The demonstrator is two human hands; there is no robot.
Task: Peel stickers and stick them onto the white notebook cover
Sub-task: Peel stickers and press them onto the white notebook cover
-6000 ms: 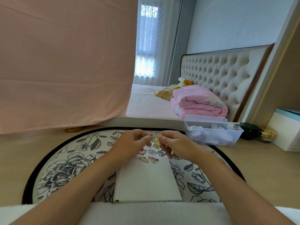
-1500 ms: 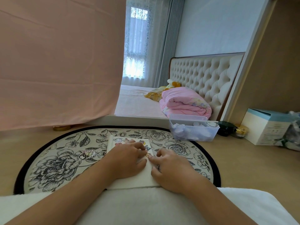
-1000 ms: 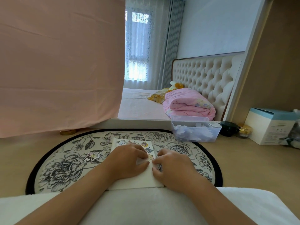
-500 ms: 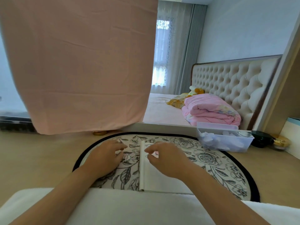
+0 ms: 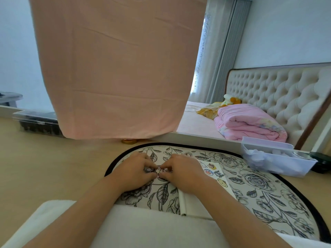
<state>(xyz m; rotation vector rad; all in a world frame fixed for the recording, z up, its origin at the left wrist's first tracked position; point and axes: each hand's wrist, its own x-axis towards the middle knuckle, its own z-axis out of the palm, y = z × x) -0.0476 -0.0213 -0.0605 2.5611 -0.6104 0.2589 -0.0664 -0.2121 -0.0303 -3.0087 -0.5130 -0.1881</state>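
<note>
- On the floral mat [image 5: 259, 187], just left of the notebook: one small sticker [image 5: 158, 171], held low over the mat and off the cover. Its picture is too small for me to read.
- Left hand [image 5: 133, 173]: fingers curled, grip pinched together on the sticker's left side.
- Right hand [image 5: 182, 173]: fingers curled likewise, grip pinched together on the sticker's right side. Its forearm crosses the near part of the notebook.
- White notebook [image 5: 223, 191]: flat on the mat to the right of both hands, spine toward them. Several cartoon stickers [image 5: 208, 171] are already stuck on its far half.
- Step in hand, as I judge it: parting the sticker from its backing, with placement not yet begun.
- Method I would call for: hold the backing firm with one grip and lift only a corner with the other. Peel slowly at a shallow angle, so the thin film neither tears nor curls onto itself. Keep fingertips off the adhesive face.
- Next, I would carry it right to a bare patch of cover, clear of the stuck ones. Lay one edge first, then smooth outward.
- Risk noted: the forearm may nudge the notebook askew.
- Also present: plastic bin [image 5: 274, 163] beyond the mat and a hanging pink cloth [image 5: 116, 68].
</note>
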